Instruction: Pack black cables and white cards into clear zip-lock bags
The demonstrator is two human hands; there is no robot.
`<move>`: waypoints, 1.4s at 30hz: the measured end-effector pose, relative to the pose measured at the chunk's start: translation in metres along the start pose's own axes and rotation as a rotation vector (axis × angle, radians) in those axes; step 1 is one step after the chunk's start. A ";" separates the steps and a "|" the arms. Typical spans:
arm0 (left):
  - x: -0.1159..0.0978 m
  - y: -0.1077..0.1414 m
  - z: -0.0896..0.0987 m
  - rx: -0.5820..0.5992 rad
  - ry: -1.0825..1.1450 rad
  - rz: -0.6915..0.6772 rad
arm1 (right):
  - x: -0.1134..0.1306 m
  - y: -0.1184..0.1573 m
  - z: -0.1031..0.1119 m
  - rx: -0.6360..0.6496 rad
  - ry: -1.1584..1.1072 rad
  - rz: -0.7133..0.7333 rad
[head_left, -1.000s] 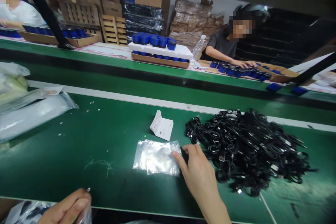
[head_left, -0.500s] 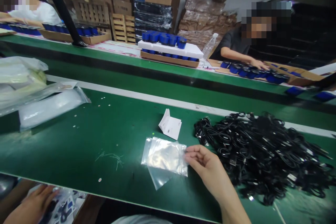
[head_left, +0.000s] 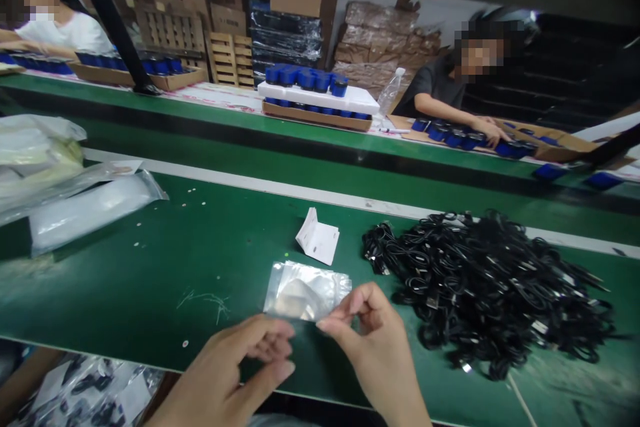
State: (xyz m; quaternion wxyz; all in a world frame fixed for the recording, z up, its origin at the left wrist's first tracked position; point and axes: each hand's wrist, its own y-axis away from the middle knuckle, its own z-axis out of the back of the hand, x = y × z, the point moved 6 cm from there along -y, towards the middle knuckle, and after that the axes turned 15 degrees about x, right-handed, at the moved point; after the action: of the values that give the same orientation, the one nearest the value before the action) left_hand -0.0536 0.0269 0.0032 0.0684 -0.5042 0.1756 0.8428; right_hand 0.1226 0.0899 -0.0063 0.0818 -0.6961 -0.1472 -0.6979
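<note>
Handling clear zip bag [head_left: 305, 291] | right hand [head_left: 373, 343]: narrow grip at bag edge, hold unclear | left hand [head_left: 233, 367]: curled just beside, empty | step: seemingly bag pickup | next: calls for firm pinch

Glossy black is shown by the tangled coiled cables [head_left: 480, 293] at the right of the frame, and dark green by the conveyor belt [head_left: 125, 280]. Cobalt blue is seen on the round plastic caps [head_left: 305, 78] at upper centre, and a silvery sheen on the clear plastic zip bag [head_left: 306, 291].
</note>
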 end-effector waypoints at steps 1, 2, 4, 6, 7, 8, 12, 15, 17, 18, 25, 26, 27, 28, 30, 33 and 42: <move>-0.010 -0.010 0.000 0.000 0.023 -0.004 | 0.001 0.002 -0.003 0.005 0.014 0.003; -0.017 -0.018 -0.001 -0.014 0.068 -0.001 | 0.002 0.004 -0.005 0.009 0.030 0.010; -0.025 -0.028 -0.005 -0.032 0.169 0.002 | 0.002 0.007 -0.008 0.007 0.056 0.034; -0.026 -0.032 -0.011 -0.039 0.212 0.006 | 0.000 0.008 -0.010 0.002 0.073 0.051; -0.024 -0.033 -0.013 -0.036 0.207 0.010 | 0.000 0.008 -0.011 0.010 0.093 0.052; -0.021 -0.033 -0.014 -0.034 0.198 0.019 | 0.000 0.007 -0.013 0.019 0.128 0.054; -0.007 -0.037 -0.014 -0.011 0.200 0.044 | 0.011 0.008 -0.025 0.104 0.440 0.250; -0.003 -0.040 -0.012 -0.027 0.113 0.033 | 0.018 0.014 -0.033 0.118 0.685 0.440; -0.004 -0.040 -0.009 -0.087 0.003 -0.005 | 0.015 0.015 -0.034 0.087 0.800 0.483; -0.006 -0.039 -0.008 -0.125 -0.061 -0.043 | 0.013 0.016 -0.034 0.077 0.846 0.495; -0.008 -0.042 -0.016 -0.220 -0.265 -0.162 | 0.004 0.009 -0.040 0.142 0.949 0.524; -0.005 -0.044 -0.017 -0.209 -0.271 -0.144 | 0.002 0.007 -0.040 0.148 0.962 0.493; -0.003 -0.046 -0.018 -0.199 -0.290 -0.129 | 0.001 0.006 -0.040 0.149 0.986 0.461; -0.001 -0.046 -0.020 -0.191 -0.319 -0.125 | -0.001 0.005 -0.041 0.151 1.017 0.434; 0.002 -0.046 -0.022 -0.179 -0.392 -0.153 | -0.003 0.005 -0.042 0.153 1.079 0.399; 0.004 -0.042 -0.023 -0.219 -0.491 -0.229 | -0.002 0.005 -0.044 0.136 1.149 0.381; 0.003 -0.042 -0.015 -0.342 -0.503 -0.221 | 0.007 0.000 -0.052 0.057 1.331 0.320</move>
State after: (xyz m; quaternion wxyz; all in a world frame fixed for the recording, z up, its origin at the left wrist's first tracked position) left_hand -0.0308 0.0603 -0.0153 0.1152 -0.3003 -0.0468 0.9457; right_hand 0.0736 0.0741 0.0015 0.2752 -0.1297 0.0206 -0.9524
